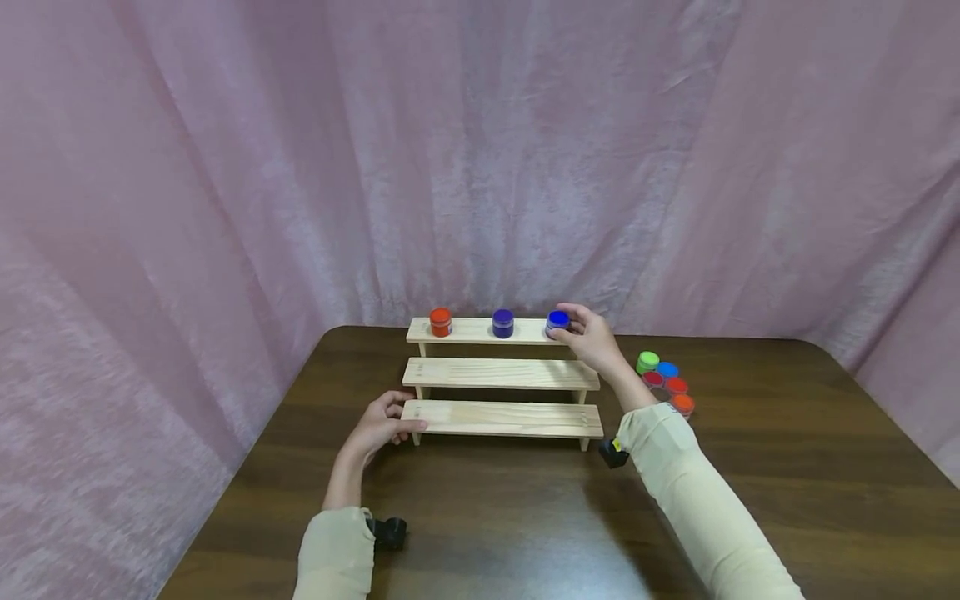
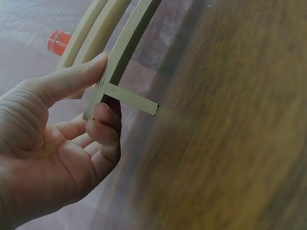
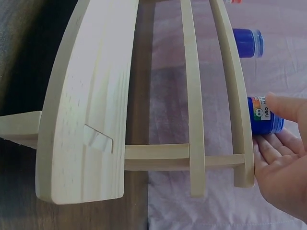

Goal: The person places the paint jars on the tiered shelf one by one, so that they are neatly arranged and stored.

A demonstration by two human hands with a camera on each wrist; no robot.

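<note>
A light wooden three-step rack (image 1: 501, 373) stands on the table. My left hand (image 1: 381, 423) grips the left end of its lowest step, thumb on top and fingers beneath, as the left wrist view also shows. At the right end of the top step, my right hand (image 1: 592, 337) holds a blue paint jar (image 1: 557, 322) between thumb and fingers. In the right wrist view that blue jar (image 3: 264, 115) rests against the step and bears a label. A purple-blue jar (image 1: 503, 323) stands mid-step, and an orange-red jar (image 1: 441, 322) stands at the left.
Several more paint jars cluster on the table right of the rack, among them a green jar (image 1: 648, 361), a light blue jar (image 1: 667, 370) and an orange jar (image 1: 682, 404). A pink curtain (image 1: 525, 167) hangs behind the brown wooden table (image 1: 495, 508).
</note>
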